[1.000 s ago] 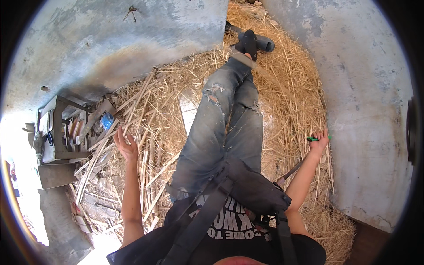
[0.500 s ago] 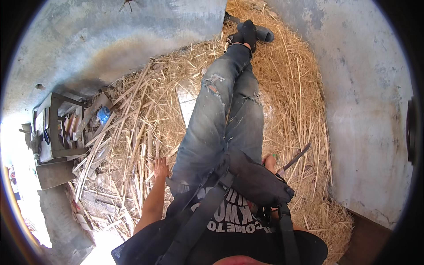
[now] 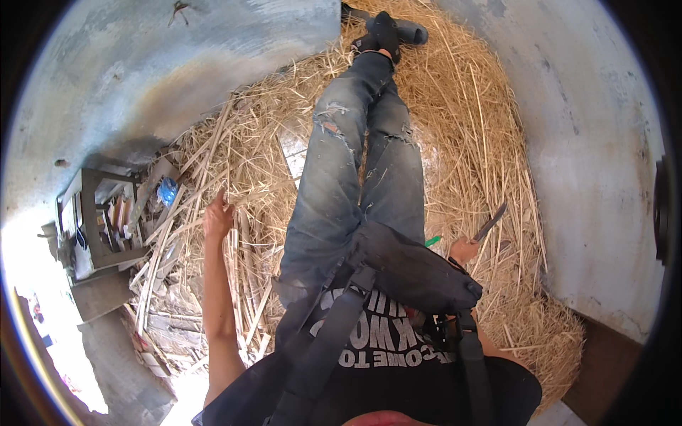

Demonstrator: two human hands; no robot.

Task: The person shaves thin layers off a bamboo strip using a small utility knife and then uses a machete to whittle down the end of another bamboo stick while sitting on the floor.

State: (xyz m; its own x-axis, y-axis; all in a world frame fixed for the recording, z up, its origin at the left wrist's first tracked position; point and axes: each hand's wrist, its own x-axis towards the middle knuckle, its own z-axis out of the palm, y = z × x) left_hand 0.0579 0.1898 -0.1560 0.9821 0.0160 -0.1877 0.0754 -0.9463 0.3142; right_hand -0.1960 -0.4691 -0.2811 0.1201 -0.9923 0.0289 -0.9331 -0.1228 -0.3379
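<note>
Knife (image 3: 490,223) with green handle sits gripped in my right hand (image 3: 465,250). My left hand (image 3: 217,217) hovers spread over the straw bed's (image 3: 455,121) left edge. I'd judge it best to point the blade away from my legs.

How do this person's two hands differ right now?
The left hand is open with spread fingers and holds nothing, while the right hand is closed around a knife with a green handle. The left hand reaches out over the loose reeds beside the left leg; the right hand stays close to the hip, partly hidden behind the dark bag. Both are bare and hover over straw.
</note>
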